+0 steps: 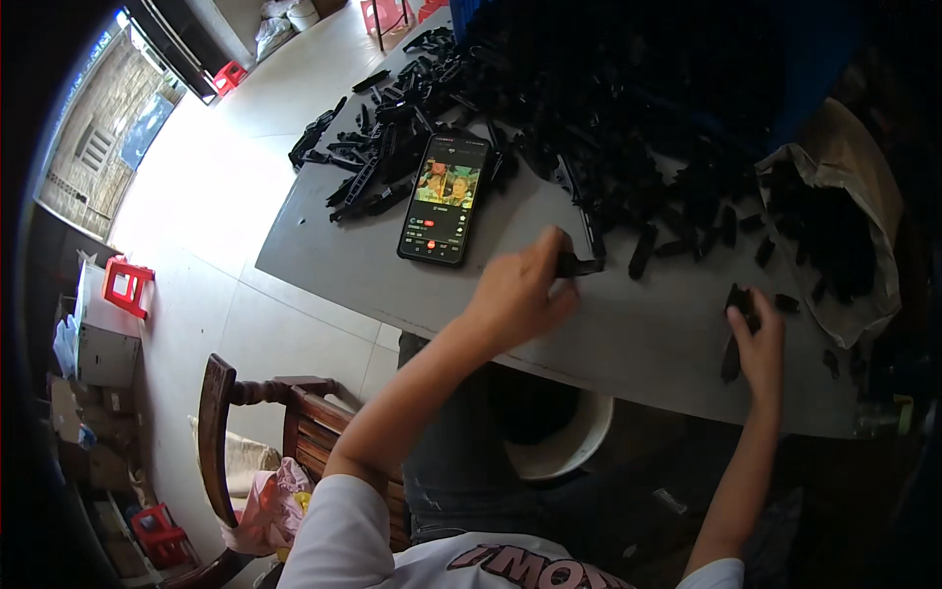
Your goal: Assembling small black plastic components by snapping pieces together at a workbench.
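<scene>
- At far left, a red stool (128, 286) stood on the pale floor, with a wooden chair (319, 437) nearer the person.
- The grey table (648, 339) began at a left corner; its near edge curved down to the right, in front of the person's lap.
- A black phone (444, 201) lay face up on it, its lit screen showing a picture and small print too fine to make out.
- The left hand (520, 294) was just right of the phone, blurred, thumb and fingers pinching a short black piece (579, 266) over the table, near the lower end of a long, thin part (594, 233).
- Below, large pink, dark-edged lettering crossed the white shirt (422, 564), partly cut off by the lower rim.
- A heap of black parts (608, 108) covered the far side, many slim and ridged, some glossy.
- Between the hands, a strip of grey surface ran from the heap to the near edge, above a pale basin (606, 422).
- The right hand (760, 348) had thumb and fingers closed on a dark piece (743, 307), small and blocky, with a stray bit (787, 303) just beside the fingertips.
- At far right, a tan sack (878, 245) gaped, more black parts at its mouth.
</scene>
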`<state>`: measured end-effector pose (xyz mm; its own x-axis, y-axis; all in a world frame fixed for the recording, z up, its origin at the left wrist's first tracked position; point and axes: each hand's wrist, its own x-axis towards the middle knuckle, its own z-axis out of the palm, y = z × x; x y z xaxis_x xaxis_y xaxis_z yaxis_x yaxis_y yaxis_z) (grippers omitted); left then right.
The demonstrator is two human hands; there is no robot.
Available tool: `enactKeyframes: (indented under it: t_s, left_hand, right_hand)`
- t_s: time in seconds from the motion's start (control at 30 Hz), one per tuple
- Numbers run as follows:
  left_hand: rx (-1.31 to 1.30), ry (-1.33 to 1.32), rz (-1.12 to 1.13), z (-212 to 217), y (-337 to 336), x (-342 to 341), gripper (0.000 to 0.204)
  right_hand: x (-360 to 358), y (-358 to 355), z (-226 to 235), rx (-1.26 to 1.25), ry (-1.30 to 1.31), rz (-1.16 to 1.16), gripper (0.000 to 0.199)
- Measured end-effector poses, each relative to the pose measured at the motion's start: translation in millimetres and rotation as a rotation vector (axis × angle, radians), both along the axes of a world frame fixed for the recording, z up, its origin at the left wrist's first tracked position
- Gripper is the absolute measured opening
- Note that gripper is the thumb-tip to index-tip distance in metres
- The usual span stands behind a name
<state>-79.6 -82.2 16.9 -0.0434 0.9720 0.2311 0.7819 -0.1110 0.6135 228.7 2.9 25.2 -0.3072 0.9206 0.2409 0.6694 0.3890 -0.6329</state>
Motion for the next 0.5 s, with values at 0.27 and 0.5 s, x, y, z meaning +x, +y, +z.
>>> enactKeyframes:
  t_s: [0.27, 0.5]
  left_hand:
    - [-0.124, -0.59, -0.305, 8.9, -28.1, 34.7, 0.032]
    - [-0.151, -0.519, -0.415, 14.7, -47.0, 57.0, 0.051]
  right_hand:
    - [-44.5, -77.3, 42.5, -0.181, -0.046, 0.509, 0.026]
    - [-63.1, -96.4, 53.2, -0.095, -0.004, 0.269, 0.023]
